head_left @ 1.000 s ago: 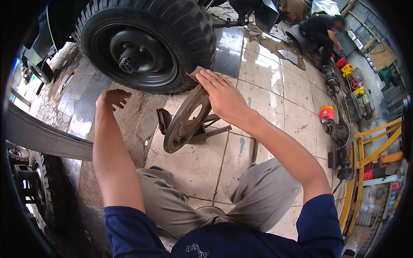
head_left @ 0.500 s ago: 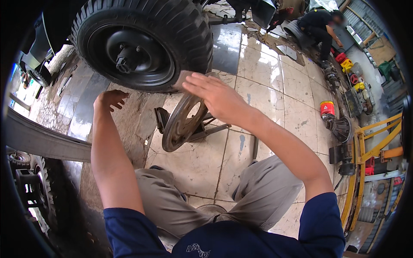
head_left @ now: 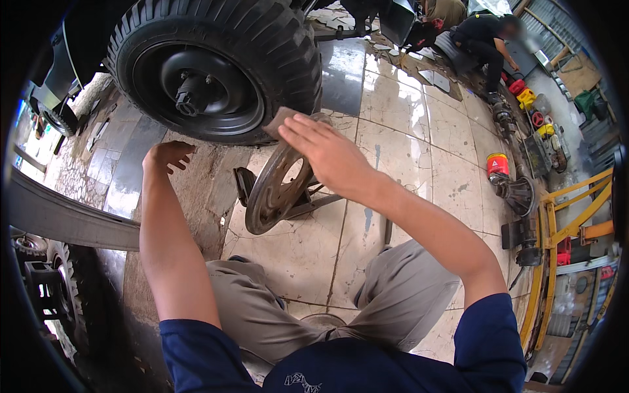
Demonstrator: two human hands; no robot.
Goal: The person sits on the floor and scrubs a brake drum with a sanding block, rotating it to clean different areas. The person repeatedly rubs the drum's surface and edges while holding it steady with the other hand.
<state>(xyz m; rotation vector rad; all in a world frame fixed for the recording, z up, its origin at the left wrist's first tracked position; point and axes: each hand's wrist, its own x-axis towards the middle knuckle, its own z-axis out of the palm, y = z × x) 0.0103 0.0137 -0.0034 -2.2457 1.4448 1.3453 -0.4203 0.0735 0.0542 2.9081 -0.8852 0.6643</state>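
My right hand (head_left: 334,157) lies with its fingers together over a small brown sheet that looks like sandpaper (head_left: 280,122), pressing it to the upper rim of a round metal disc (head_left: 267,203). The disc is worn, brownish-grey, with openings in its face. It stands tilted on edge, and a dark metal stand (head_left: 244,185) shows behind and below it. My left hand (head_left: 171,155) hangs in the air left of the disc, fingers slightly bent and apart, holding nothing. My right palm's underside is hidden.
A large black wheel with a treaded tyre (head_left: 288,72) stands just beyond the disc. A grey beam (head_left: 78,213) runs in from the left. At right are a red can (head_left: 497,165), a yellow frame (head_left: 544,262) and metal parts. Another person (head_left: 481,46) crouches at the far right.
My right hand and the brown sheet have shifted very slightly along the disc's rim. The disc sits a touch lower in view. My left hand has hardly moved.
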